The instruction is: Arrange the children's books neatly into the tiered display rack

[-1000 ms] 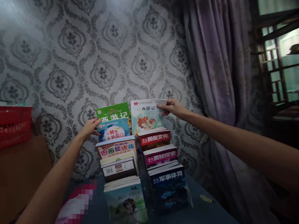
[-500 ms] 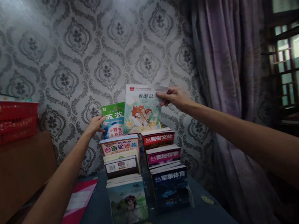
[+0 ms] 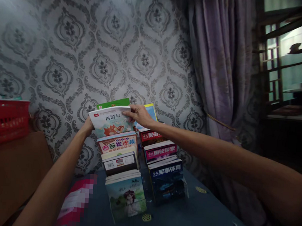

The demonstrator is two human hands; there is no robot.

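My right hand point(image 3: 138, 115) pinches the upper right corner of a white picture book point(image 3: 112, 119) with 西游记 on its cover. The book leans back above the left row of books, its lower edge behind an orange-and-blue book point(image 3: 118, 143). At its left edge is my left hand point(image 3: 89, 124), with the fingers hidden behind the cover. A green book point(image 3: 114, 103) shows its top behind the white one. Several more books stand in front in the same row, the foremost a green-toned book point(image 3: 127, 198) with a girl on its cover.
A right row holds a red-covered book point(image 3: 149, 135), a magenta one point(image 3: 161, 153) and a dark blue one point(image 3: 166, 180); a yellow-edged blue book point(image 3: 151, 112) stands behind. To the left are a pink booklet point(image 3: 75, 204), a cardboard box point(image 3: 16, 173) and a red basket point(image 3: 7, 121).
My right hand has brought the white book left and down, from between the rows to the left row. It now covers the blue book and most of the green one.
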